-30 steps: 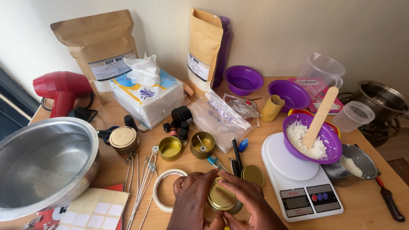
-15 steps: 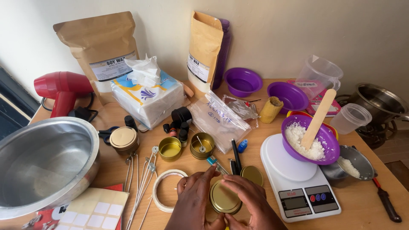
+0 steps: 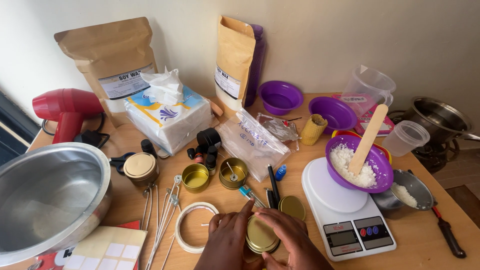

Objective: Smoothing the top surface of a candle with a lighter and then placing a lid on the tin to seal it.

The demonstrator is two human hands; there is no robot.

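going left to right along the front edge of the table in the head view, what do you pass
Large steel mixing bowl → white tape ring → left hand → gold round tin → right hand → white kitchen scale → small steel saucepan

Soft, even daylight — bright, with faint shadows beside the bags [image 3: 115, 65]. Mild glare on the steel bowl [image 3: 45, 195] and gold lid [image 3: 261, 235]. Focus is sharp; edges bow slightly — wide-angle distortion.
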